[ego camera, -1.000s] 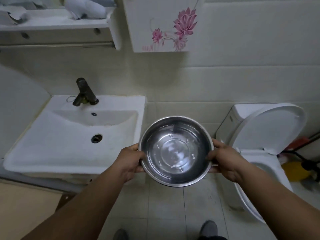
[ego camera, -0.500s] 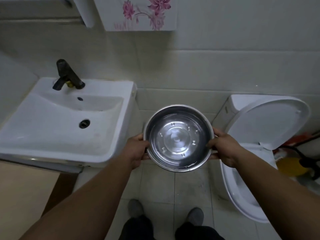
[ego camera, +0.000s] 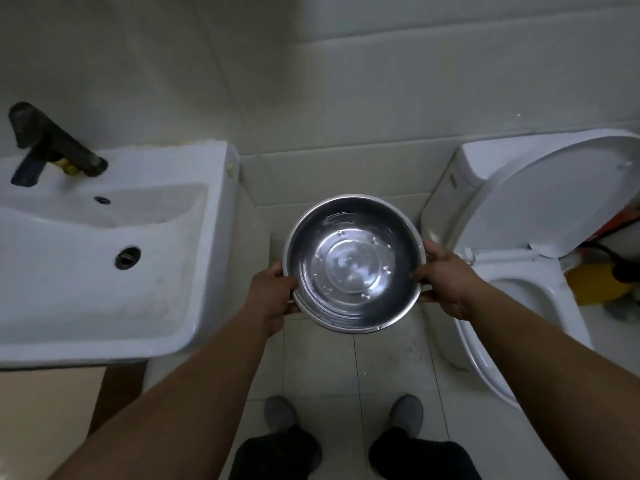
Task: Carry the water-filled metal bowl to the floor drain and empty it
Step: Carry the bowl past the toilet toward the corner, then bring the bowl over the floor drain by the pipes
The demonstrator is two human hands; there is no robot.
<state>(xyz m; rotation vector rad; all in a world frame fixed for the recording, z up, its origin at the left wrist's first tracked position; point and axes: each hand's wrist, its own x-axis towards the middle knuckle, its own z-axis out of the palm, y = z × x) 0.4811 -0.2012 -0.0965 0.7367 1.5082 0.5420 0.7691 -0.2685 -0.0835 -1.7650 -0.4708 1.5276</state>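
Grey shoes planted on tiled floor. Above them, left hand and right hand each clamp opposite rims of the metal bowl, level, water inside, held in air between washbasin and toilet, lid raised.

**Colours in the bathroom**

The metal bowl is shiny silver, darker grey on its inside wall. The sink is white, and its tap is black with a bit of yellow under it. The toilet is white. The floor has pale tiles with thin dark lines. The shoes are grey and the trousers black.
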